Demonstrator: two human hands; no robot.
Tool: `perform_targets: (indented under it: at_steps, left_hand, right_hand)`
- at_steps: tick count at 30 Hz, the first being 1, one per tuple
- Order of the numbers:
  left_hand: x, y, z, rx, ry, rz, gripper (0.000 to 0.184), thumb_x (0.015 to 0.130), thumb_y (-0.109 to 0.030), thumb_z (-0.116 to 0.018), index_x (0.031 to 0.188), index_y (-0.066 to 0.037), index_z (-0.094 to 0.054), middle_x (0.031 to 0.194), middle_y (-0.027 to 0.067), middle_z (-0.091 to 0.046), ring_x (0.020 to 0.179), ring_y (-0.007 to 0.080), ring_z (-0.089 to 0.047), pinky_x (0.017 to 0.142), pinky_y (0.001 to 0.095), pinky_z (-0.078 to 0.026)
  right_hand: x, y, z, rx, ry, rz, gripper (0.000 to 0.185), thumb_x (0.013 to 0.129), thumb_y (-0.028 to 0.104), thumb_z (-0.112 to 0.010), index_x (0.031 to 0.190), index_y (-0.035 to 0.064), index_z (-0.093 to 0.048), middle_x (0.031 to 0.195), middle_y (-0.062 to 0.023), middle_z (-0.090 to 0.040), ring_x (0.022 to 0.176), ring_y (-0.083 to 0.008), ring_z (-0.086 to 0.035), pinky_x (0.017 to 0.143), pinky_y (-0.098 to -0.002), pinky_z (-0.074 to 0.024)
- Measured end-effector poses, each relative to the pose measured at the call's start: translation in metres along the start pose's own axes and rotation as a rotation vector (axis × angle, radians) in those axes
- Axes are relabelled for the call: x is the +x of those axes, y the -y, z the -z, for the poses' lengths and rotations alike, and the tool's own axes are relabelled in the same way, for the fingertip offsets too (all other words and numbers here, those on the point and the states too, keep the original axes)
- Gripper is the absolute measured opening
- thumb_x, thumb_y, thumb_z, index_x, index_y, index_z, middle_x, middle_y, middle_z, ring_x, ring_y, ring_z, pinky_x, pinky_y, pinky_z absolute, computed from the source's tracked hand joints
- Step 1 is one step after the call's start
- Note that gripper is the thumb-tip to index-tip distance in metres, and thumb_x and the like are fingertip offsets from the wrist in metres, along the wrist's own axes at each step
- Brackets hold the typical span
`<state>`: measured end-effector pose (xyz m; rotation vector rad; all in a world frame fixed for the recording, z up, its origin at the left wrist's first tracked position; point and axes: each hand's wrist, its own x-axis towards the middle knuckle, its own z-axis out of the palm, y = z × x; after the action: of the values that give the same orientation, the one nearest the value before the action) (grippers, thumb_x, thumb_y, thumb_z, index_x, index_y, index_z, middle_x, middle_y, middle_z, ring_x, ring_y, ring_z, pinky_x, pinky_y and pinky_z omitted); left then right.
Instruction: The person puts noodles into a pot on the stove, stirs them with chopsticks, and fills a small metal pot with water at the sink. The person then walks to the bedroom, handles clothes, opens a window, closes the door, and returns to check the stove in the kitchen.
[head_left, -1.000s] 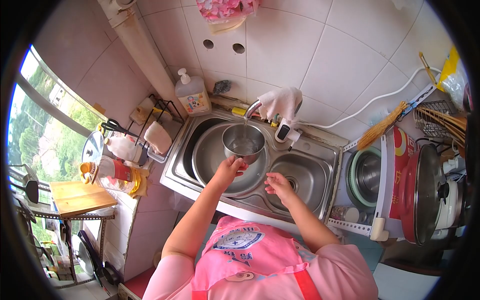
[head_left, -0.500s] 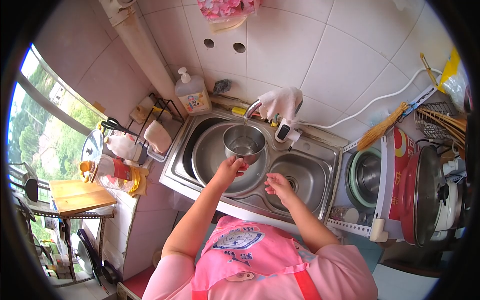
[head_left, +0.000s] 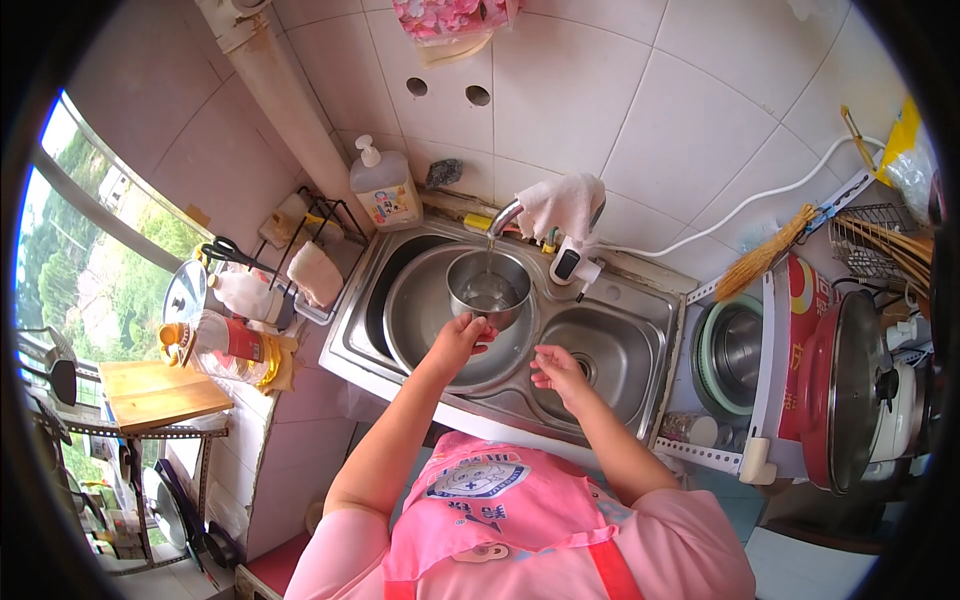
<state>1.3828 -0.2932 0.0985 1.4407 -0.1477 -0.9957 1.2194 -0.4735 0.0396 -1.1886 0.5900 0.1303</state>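
- I have left hand [head_left: 462, 338] grip closed on near side of steel bowl [head_left: 488, 293].
- Steel bowl: under faucet [head_left: 506, 216], water running in, above wide metal basin [head_left: 418, 325] in left compartment of sink [head_left: 345, 345].
- Right hand [head_left: 560, 374]: grip half-open, nothing in it, by right compartment's left edge.
- Pump bottle [head_left: 386, 192]: sink's far-left corner.

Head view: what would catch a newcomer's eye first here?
Probably the bright pink apron, bottom centre. Above it, the left hand holds a metal pot beneath the faucet, over a large basin in the sink. A pale cloth drapes over the faucet.
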Motion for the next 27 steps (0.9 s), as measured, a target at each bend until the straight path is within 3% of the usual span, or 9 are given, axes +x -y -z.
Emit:
perform_targets:
  at_steps: [1,4,7,11,13,17,20,23,27]
  left_hand:
    - [0.000,0.000,0.000,0.004,-0.002,0.003,0.025,0.098,-0.028,-0.045,0.105,-0.006,-0.055,0.099,0.0043,-0.061,0.093,0.0131,-0.059,0.085,0.0306,-0.047]
    - [-0.002,-0.001,-0.001,0.008,-0.018,0.004,0.025,0.098,-0.027,-0.045,0.105,-0.006,-0.055,0.099,0.0045,-0.062,0.093,0.0135,-0.059,0.085,0.0307,-0.047]
    - [-0.001,0.004,0.000,-0.007,-0.014,-0.002,0.025,0.098,-0.027,-0.045,0.105,-0.005,-0.055,0.099,0.0048,-0.062,0.093,0.0139,-0.059,0.085,0.0305,-0.047]
    - [-0.002,0.009,0.004,-0.010,-0.005,-0.002,0.025,0.098,-0.028,-0.045,0.105,-0.005,-0.056,0.099,0.0052,-0.062,0.093,0.0140,-0.059,0.085,0.0307,-0.048]
    - [-0.003,0.011,0.007,0.031,0.046,-0.016,0.026,0.098,-0.028,-0.046,0.103,-0.005,-0.057,0.098,0.0052,-0.062,0.093,0.0140,-0.059,0.085,0.0308,-0.048]
    - [-0.009,0.008,0.012,0.070,0.061,-0.048,0.026,0.098,-0.028,-0.046,0.102,-0.004,-0.057,0.098,0.0053,-0.063,0.093,0.0140,-0.059,0.086,0.0303,-0.048]
    - [-0.009,0.011,0.017,0.095,0.072,-0.073,0.026,0.098,-0.027,-0.047,0.103,-0.004,-0.058,0.100,0.0052,-0.063,0.094,0.0144,-0.059,0.085,0.0272,-0.046]
    - [-0.009,0.009,0.017,0.362,-0.035,-0.100,0.032,0.098,-0.032,-0.046,0.106,-0.004,-0.060,0.103,0.0044,-0.063,0.094,0.0150,-0.058,0.085,0.0299,-0.045]
    - [-0.014,-0.008,0.011,0.205,-0.172,0.085,0.047,0.092,-0.047,-0.050,0.107,-0.005,-0.064,0.097,0.0021,-0.064,0.087,0.0149,-0.054,0.082,0.0363,-0.043]
  right_hand:
    - [0.001,0.002,0.000,0.000,0.000,0.000,0.041,0.094,0.032,-0.056,0.125,0.0070,-0.047,0.102,-0.0063,-0.059,0.082,-0.0134,-0.059,0.070,-0.0268,-0.0499]
    - [0.013,0.013,-0.003,0.085,-0.025,-0.001,0.059,0.090,0.043,-0.058,0.134,0.0096,-0.038,0.121,-0.0101,-0.051,0.100,-0.0210,-0.056,0.080,-0.0401,-0.0500]
    - [0.035,0.030,-0.011,0.229,0.022,-0.018,0.085,0.083,0.061,-0.057,0.145,0.0142,-0.021,0.147,-0.0126,-0.024,0.125,-0.0395,-0.037,0.087,-0.0614,-0.0420]
    - [0.054,0.052,-0.031,0.325,0.018,-0.061,0.087,0.080,0.065,-0.057,0.143,0.0138,-0.025,0.143,-0.0112,-0.030,0.126,-0.0407,-0.036,0.086,-0.0596,-0.0429]
    - [0.063,0.054,-0.035,0.358,0.164,-0.076,0.075,0.081,0.070,-0.050,0.131,0.0143,-0.041,0.121,-0.0091,-0.048,0.111,-0.0323,-0.051,0.078,-0.0515,-0.0482]
    - [0.069,0.053,-0.040,0.420,0.240,-0.109,0.072,0.079,0.064,-0.059,0.133,0.0195,-0.038,0.131,-0.0077,-0.041,0.118,-0.0334,-0.048,0.078,-0.0543,-0.0472]
    - [0.071,0.050,-0.043,0.472,0.202,-0.084,0.059,0.081,0.053,-0.060,0.126,0.0205,-0.042,0.125,-0.0061,-0.046,0.110,-0.0290,-0.054,0.076,-0.0513,-0.0482]
    - [0.063,0.059,-0.053,0.461,0.132,-0.011,0.053,0.082,0.045,-0.061,0.123,0.0196,-0.042,0.119,-0.0059,-0.049,0.105,-0.0285,-0.056,0.076,-0.0494,-0.0483]
    - [0.055,0.063,-0.062,0.412,0.036,0.101,0.056,0.081,0.042,-0.062,0.126,0.0207,-0.037,0.118,-0.0077,-0.049,0.101,-0.0282,-0.056,0.076,-0.0474,-0.0484]
